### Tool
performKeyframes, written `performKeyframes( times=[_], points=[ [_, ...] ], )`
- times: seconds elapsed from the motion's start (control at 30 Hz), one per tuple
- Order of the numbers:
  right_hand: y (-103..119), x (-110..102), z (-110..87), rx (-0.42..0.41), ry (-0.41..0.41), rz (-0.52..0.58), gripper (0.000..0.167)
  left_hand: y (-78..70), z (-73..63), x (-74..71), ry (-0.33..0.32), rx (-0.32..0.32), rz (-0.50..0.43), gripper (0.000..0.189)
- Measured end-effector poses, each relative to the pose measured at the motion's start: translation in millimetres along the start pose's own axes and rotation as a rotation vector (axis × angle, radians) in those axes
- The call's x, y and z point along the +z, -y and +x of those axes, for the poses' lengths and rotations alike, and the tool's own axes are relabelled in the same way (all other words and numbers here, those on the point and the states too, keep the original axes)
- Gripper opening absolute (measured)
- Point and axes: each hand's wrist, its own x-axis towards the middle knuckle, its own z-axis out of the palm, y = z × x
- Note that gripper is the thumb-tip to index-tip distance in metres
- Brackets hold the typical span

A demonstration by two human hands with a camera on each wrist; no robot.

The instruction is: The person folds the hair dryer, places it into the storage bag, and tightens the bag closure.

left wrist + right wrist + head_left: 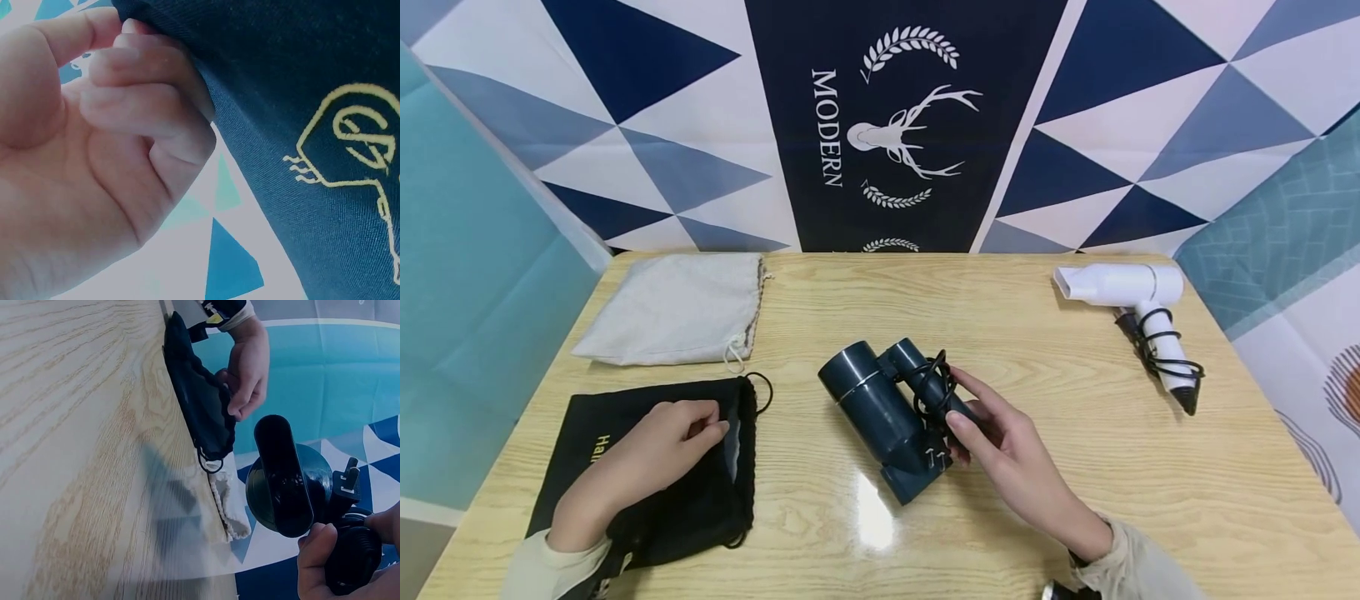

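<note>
A dark blue-green hair dryer (874,404) with its black cord wound round the handle is held above the table by my right hand (1011,454), whose fingers and thumb grip the handle. Its nozzle and the two-pin plug (345,481) show in the right wrist view. On the left, my left hand (658,454) pinches the upper edge of a black drawstring bag (681,521) with yellow print. The bag's mouth gapes to the right, toward the hair dryer, with grey lining visible. In the left wrist view, the left fingers (150,94) are curled at the cloth's edge.
A pale cloth drawstring bag (681,308) lies flat at the table's back left. At the back right lies a white hair dryer (1120,285) with its black cord round its handle. A patterned cloth backdrop (700,125) rises behind the wooden table (1000,325).
</note>
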Motion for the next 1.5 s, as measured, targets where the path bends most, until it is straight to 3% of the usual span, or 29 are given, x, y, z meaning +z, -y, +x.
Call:
performKeyframes(
  times=[0.2, 0.4, 0.67, 0.8, 1.0, 1.5],
  points=[
    [-0.3, 2.1, 1.5, -0.005, 0.009, 0.009, 0.05, 0.0, -2.4, -4.5, -0.005, -0.004, 0.01, 0.032],
    [-2.4, 4.0, 2.2, -0.002, 0.015, 0.007, 0.05, -1.9, -0.4, -11.0, 0.038, 0.002, 0.03, 0.032],
    [-3.6, 5.1, 2.1, -0.001, 0.033, 0.006, 0.051, -10.7, 1.5, -22.3, 0.166, -0.053, 0.111, 0.029],
    [-3.1, 4.8, 1.8, 0.003, 0.03, 0.0, 0.05, -12.1, -0.6, -31.9, 0.218, -0.048, 0.128, 0.027],
    [-2.9, 4.2, 0.0, -0.001, 0.022, -0.006, 0.05, -8.6, -4.4, -47.6, 0.21, 0.005, 0.133, 0.025],
    [-0.7, 15.7, 2.2, -0.013, 0.045, -0.006, 0.049, -12.2, -11.8, -51.5, 0.184, 0.013, 0.182, 0.027]
  ],
)
